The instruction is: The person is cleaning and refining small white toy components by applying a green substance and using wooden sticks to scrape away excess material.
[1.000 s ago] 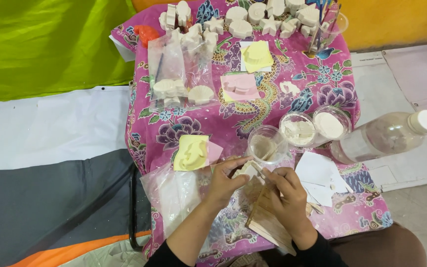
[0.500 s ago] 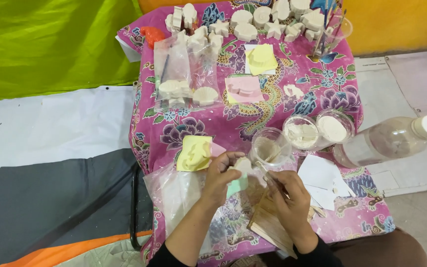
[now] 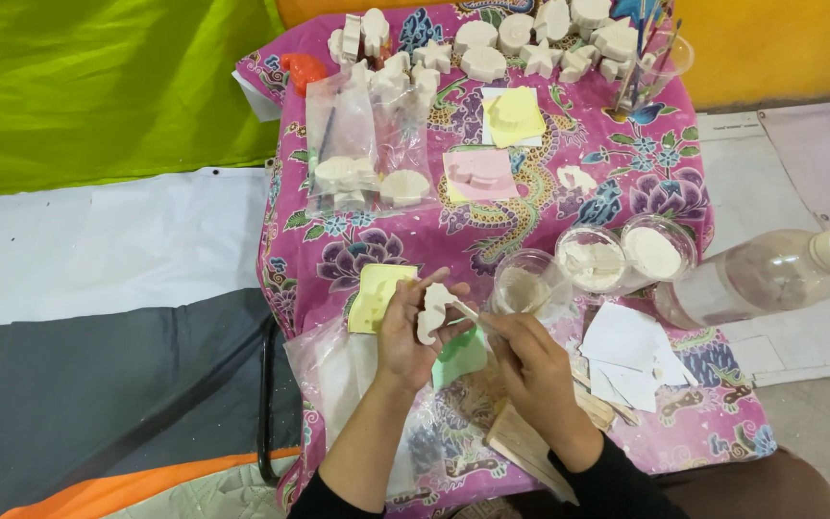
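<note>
My left hand (image 3: 405,336) holds a small white plaster figure (image 3: 431,309) upright between thumb and fingers, over the near part of the pink flowered cloth (image 3: 338,255). My right hand (image 3: 530,370) grips a thin wooden stick (image 3: 468,313) whose tip touches the figure. A pale green mould (image 3: 461,354) lies just under both hands. Beside my left hand lies a yellow mould (image 3: 374,293). A clear cup of whitish liquid (image 3: 523,284) stands right behind my right hand.
Two round tubs of white powder (image 3: 653,252) and a lying clear bottle (image 3: 756,281) are at right. White paper scraps (image 3: 626,351) and wooden sticks (image 3: 530,444) lie near my right hand. Bagged casts (image 3: 357,159), pink (image 3: 480,173) and yellow (image 3: 514,115) moulds, and several white casts (image 3: 482,60) fill the far end.
My left hand has lifted and turned the white figure upright, uncovering the green mould beneath. My right hand has brought the stick up to the figure.
</note>
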